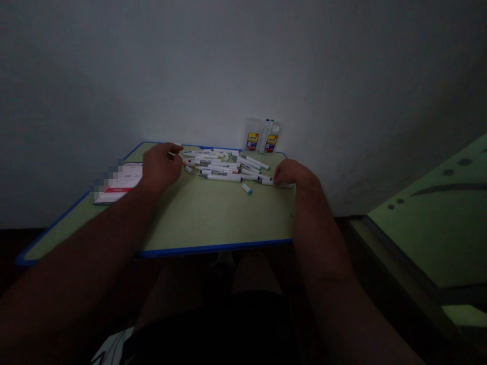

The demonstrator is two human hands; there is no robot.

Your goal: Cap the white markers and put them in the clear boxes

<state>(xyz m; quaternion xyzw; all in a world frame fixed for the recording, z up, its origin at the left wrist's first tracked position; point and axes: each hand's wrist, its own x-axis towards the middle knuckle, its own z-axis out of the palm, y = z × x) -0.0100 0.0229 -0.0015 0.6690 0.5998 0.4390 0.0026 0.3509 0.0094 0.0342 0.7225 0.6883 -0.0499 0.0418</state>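
Note:
A heap of white markers with coloured ends lies across the back of the small table. My left hand hovers at the heap's left edge, fingers half curled, with a gap between thumb and index finger. Nothing shows in that gap. At the heap's right end, my right hand is bent downward with its fingers closed on a white marker, partly covered by the fingertips. One loose cap with a teal end lies in front of the heap; another small white cap is near my left hand.
Two clear marker cases with yellow labels stand against the wall, a few markers upright in the right one. A printed sheet or booklet, partly blurred out, lies left. A blue edge rims the table. A green panel stands right.

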